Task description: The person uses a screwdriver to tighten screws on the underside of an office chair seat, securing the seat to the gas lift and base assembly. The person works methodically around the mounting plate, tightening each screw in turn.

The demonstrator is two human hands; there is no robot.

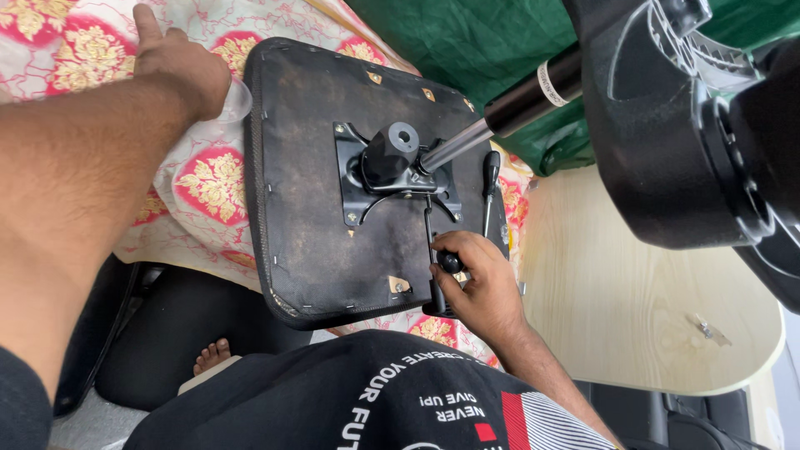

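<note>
black padded chair seat (pixel 308 208) lies upside down on a floral cloth (pixel 208 179) that covers a table, its underside facing up, and it is the biggest thing in hand. bolted to its middle is a black metal tilt plate (pixel 392 179), with the gas cylinder (pixel 508 104) already seated in the plate's socket and running up to the right toward the wheeled chair base (pixel 667 125), which looms close to the camera and is cut off at the frame's edge. so the base, cylinder and plate look joined; what seems left is the small work at the plate, judging by the lever rod (pixel 428 225) that runs down from it. the right hand (pixel 479 287) is clenched around the black knob and handle at the lower end of that rod, near the seat's front edge. the left hand (pixel 179 62) rests beyond the seat's far corner, apparently on a clear plastic thing that is mostly hidden; i cannot tell whether its fingers grip it. a black-handled screwdriver (pixel 490 187) lies just beside the plate. whether every bolt on the plate is in is too small to make out. a pale wooden tabletop (pixel 633 308) shows to the right.
</note>
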